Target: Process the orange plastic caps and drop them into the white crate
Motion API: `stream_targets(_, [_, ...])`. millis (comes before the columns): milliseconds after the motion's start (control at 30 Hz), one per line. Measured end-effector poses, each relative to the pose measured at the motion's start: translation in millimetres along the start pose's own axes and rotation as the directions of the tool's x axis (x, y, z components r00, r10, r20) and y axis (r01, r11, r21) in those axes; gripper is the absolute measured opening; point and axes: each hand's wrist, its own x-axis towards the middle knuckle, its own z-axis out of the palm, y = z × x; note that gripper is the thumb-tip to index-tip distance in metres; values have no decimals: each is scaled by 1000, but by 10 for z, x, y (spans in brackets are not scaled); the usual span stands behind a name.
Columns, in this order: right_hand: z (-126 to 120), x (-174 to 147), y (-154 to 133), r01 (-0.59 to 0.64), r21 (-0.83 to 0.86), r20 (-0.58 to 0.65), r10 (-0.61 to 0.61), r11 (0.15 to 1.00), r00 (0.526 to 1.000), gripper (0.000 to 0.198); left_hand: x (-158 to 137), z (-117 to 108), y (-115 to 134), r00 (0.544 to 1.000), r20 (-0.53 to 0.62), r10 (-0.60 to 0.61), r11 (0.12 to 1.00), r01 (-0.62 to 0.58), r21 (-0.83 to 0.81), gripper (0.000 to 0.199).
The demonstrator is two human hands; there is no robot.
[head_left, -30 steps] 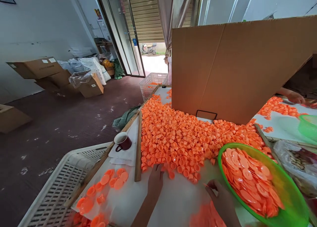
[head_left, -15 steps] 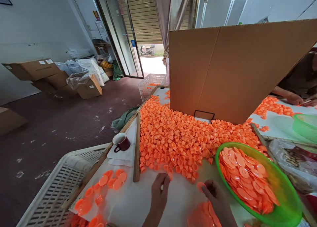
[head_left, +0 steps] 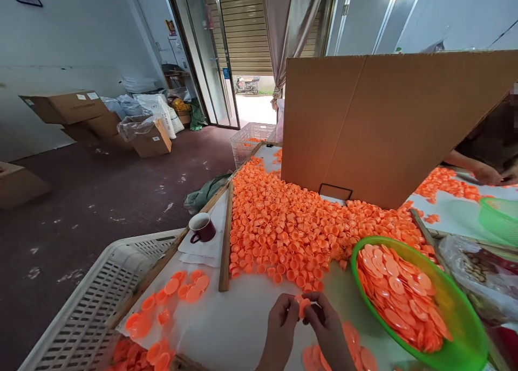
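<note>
My left hand (head_left: 283, 318) and my right hand (head_left: 322, 321) meet above the white tabletop, fingertips closed around a small orange plastic cup (head_left: 301, 304). Whether a flat disc is pressed against it is hidden by my fingers. Beyond them spreads a wide heap of orange cups (head_left: 283, 225). Under my right forearm lie loose orange discs (head_left: 351, 338). A green bowl (head_left: 465, 311) full of flat orange discs (head_left: 400, 290) stands to the right. Scattered orange pieces (head_left: 193, 292) lie to the left on the table.
A wooden strip (head_left: 225, 241) borders the heap, with a dark mug (head_left: 202, 228) beside it. A white basket (head_left: 89, 301) stands at the left edge. A cardboard panel (head_left: 376, 128) rises behind the heap. At the right, a co-worker's hand (head_left: 488, 174) is at work.
My left hand has come right from the heap's edge with a cup. My right hand has moved left and up from above the discs. Both now meet at one orange piece.
</note>
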Motion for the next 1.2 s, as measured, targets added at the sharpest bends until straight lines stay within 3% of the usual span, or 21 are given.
stream_targets(200, [-7,-20,-23,5,-30,54,-3,1000,999,40,-12,-2,55,994,107,1,999,3,-36,28])
stream_targets(633, [-8,9,29,18,-152,56,-10,988,998,30,51,26,-24,999,8,-35,985,33,170,24])
stream_targets(767, [17,50,137,15,-73,15,-14,997,1000,32,94,53,-102,1000,-12,-17,985,19,174,23])
stream_targets(933, [-22,94,193,-20,81,-50,24,997,998,40,70,49,-137,995,99,-25,1000,25,-2,26])
stream_targets(1033, [-55,100,203,-39,119,-35,43,992,998,45,30,45,-126,995,95,-30,997,36,-63,28])
stream_targets(1200, [-31,99,195,-26,105,-14,28,994,1000,43,-8,6,-159,997,66,27,993,-35,114,21])
